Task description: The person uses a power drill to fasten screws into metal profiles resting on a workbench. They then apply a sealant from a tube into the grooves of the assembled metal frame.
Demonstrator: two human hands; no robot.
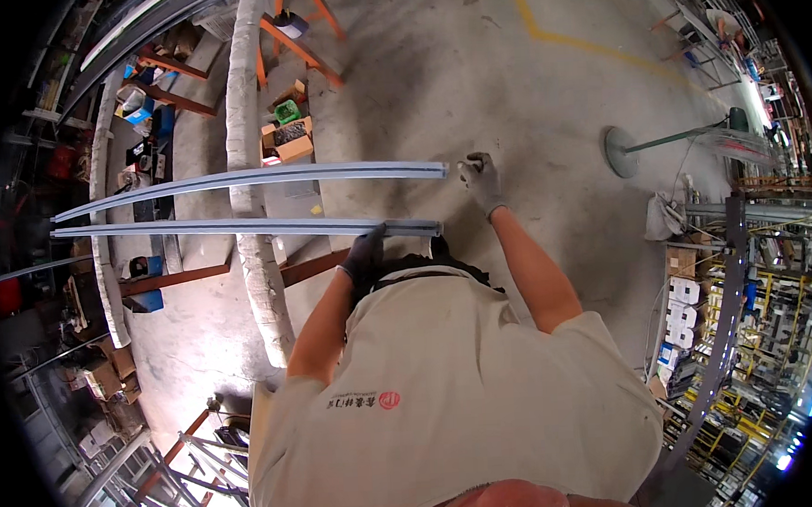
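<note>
Two long grey metal profiles lie side by side across padded rails, running off to the left. My left hand (367, 253), in a dark glove, is closed around the nearer profile (287, 227) close to its right end. My right hand (483, 182), in a grey glove, is off to the right of the farther profile's (330, 172) end, a small gap away from it. Its fingers are curled together; whether something small is between them is too fine to see.
A white-wrapped rail (240, 125) on orange legs supports the profiles, with a second wrapped rail (101, 203) farther left. Below sit a cardboard box (291, 141) and a green basket (287, 112). A round-based stand (619, 152) is on the floor at right, near crowded racks (746, 356).
</note>
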